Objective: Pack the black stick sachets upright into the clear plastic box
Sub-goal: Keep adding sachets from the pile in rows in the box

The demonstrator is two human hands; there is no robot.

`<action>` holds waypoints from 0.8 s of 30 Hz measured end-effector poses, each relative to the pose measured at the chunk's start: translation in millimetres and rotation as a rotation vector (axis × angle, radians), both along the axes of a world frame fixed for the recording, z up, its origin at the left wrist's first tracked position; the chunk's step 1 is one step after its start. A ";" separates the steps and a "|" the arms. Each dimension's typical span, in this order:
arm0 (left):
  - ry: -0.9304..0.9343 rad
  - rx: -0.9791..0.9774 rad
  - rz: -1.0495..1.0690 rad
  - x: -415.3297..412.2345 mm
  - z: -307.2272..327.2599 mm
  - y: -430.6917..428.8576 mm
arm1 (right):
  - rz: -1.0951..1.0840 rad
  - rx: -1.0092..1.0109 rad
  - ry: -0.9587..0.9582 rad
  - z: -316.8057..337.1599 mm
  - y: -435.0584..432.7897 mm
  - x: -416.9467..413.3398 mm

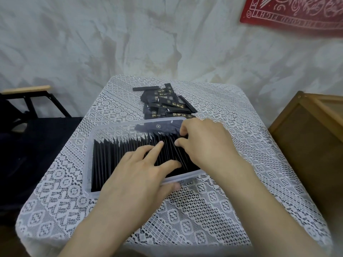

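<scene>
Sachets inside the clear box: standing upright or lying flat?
Upright: the packed sachets show only thin top edges in a row across the clear box.

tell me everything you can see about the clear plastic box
The clear plastic box is a lidless rectangle with rounded corners and translucent walls, on the lace tablecloth. A row of black sachets standing on edge fills most of it. The left hand rests straight fingers on their tops, thumb against the near wall; the right hand pinches sachets at its right end.
</scene>
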State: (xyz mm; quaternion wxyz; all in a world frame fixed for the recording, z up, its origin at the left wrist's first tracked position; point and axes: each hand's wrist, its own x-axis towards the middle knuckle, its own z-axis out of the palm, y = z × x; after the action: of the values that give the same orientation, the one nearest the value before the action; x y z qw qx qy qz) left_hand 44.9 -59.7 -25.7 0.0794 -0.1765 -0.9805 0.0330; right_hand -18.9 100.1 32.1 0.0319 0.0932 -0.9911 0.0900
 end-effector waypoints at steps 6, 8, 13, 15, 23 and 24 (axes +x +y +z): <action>0.031 -0.002 0.000 0.5 -1.1 -1.0 | 0.105 -0.135 0.052 -1.1 22.0 12.9; 0.048 0.002 -0.006 0.7 -1.2 -0.9 | 0.130 -0.155 0.086 -3.5 26.0 15.2; 0.048 0.054 -0.026 0.4 -1.2 -0.6 | 0.133 -0.210 0.102 -10.4 30.6 10.6; 0.049 0.065 -0.023 0.7 -0.6 0.1 | 0.105 -0.251 0.065 -12.1 34.2 7.3; 0.048 0.016 -0.018 -0.9 1.0 2.1 | 0.125 -0.368 -0.077 -21.7 39.1 4.0; 0.051 0.010 -0.018 -1.9 1.2 2.1 | 0.127 -0.371 -0.071 -22.1 39.6 3.5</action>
State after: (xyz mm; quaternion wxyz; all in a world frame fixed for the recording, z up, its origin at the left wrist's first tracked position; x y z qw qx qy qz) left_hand 43.0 -57.6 -24.6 0.1057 -0.1840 -0.9767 0.0317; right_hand -15.4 139.6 10.0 0.0078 0.1448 -0.9502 0.2759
